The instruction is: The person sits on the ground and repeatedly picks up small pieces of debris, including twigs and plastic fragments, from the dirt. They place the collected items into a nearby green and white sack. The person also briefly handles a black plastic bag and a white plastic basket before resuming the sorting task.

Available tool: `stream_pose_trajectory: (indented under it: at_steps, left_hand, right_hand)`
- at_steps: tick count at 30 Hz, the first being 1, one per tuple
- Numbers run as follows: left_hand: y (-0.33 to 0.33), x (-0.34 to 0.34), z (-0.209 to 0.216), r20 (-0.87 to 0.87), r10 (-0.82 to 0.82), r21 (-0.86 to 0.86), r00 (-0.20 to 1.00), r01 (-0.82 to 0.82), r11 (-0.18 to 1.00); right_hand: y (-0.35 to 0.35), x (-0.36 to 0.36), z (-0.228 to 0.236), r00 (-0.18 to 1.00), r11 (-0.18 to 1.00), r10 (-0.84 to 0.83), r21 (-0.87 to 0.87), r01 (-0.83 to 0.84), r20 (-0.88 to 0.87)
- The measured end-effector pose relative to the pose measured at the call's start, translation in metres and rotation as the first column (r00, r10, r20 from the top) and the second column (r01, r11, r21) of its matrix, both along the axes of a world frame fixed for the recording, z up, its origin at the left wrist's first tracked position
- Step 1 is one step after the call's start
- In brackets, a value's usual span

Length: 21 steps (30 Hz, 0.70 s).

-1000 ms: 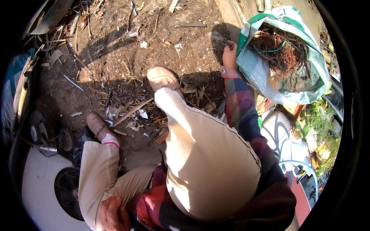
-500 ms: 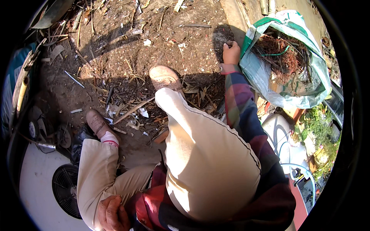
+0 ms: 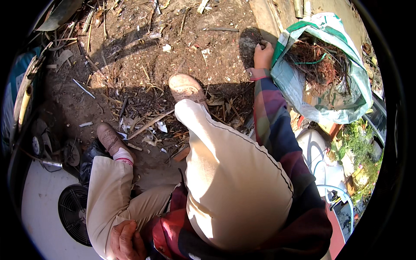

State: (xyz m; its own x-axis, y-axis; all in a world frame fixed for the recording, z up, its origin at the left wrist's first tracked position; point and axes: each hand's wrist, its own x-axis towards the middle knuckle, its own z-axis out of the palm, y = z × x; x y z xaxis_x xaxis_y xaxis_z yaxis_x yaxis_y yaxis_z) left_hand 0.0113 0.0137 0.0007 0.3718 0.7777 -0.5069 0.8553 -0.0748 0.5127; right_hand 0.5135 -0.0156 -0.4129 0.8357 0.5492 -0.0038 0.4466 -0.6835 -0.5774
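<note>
My right hand [image 3: 263, 55] is stretched forward to the right, just left of the mouth of a white and green woven sack [image 3: 295, 93]. Its fingers are curled closed, and what they hold, if anything, is hidden. Inside the sack lies a tangle of reddish-brown wire-like strands [image 3: 323, 65] with a thin green strip across it. My left hand [image 3: 125, 239] rests on my trouser leg at the lower edge, its fingers loosely bent and slightly apart, with nothing visible in them.
Dark soil [image 3: 130, 73] strewn with sticks, dry leaves and scraps spreads ahead. On the left are a pale panel with a black round fan [image 3: 74, 215] and dark wheeled parts [image 3: 41, 145]. A blue hose [image 3: 342, 190], a red surface and green plants [image 3: 359, 143] lie to the right.
My right hand has shifted slightly up and to the right, closer to the sack's edge, turning a little at the wrist. My left hand has stayed still.
</note>
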Motion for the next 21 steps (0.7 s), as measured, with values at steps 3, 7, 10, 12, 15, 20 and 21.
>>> stream_pose_trajectory:
  at_steps: [3,7,10,12,15,20,21]
  left_hand:
    - [0.000,0.001,0.000,-0.010,0.000,-0.005,1.000,0.000,1.000]
    - [0.001,0.001,0.000,-0.012,-0.022,0.004,1.000,0.022,1.000]
    - [0.002,0.003,0.000,-0.012,-0.016,0.007,1.000,0.016,1.000]
    - [0.001,0.003,0.001,-0.015,-0.008,0.007,1.000,0.008,1.000]
    - [0.000,0.001,0.000,0.003,-0.012,0.010,1.000,0.012,1.000]
    - [0.001,-0.002,0.000,0.014,-0.024,0.005,1.000,0.024,1.000]
    - [0.002,-0.001,0.000,0.019,-0.028,0.001,0.999,0.028,1.000]
  right_hand:
    - [0.003,0.001,0.005,1.000,0.999,-0.012,-0.034,0.012,0.008]
    - [0.003,0.003,0.008,0.999,0.999,0.027,-0.042,-0.025,0.046]
    - [0.007,0.002,0.011,0.996,0.996,0.048,-0.073,-0.042,0.074]
    - [0.009,0.001,0.013,0.993,0.991,0.064,-0.127,-0.051,0.096]
    - [0.009,0.006,0.011,0.985,0.975,0.092,-0.213,-0.061,0.143]
    - [0.005,-0.027,0.023,0.995,0.978,0.099,-0.186,-0.096,0.011]
    - [0.003,-0.040,0.029,0.995,0.978,0.092,-0.185,-0.099,-0.049]
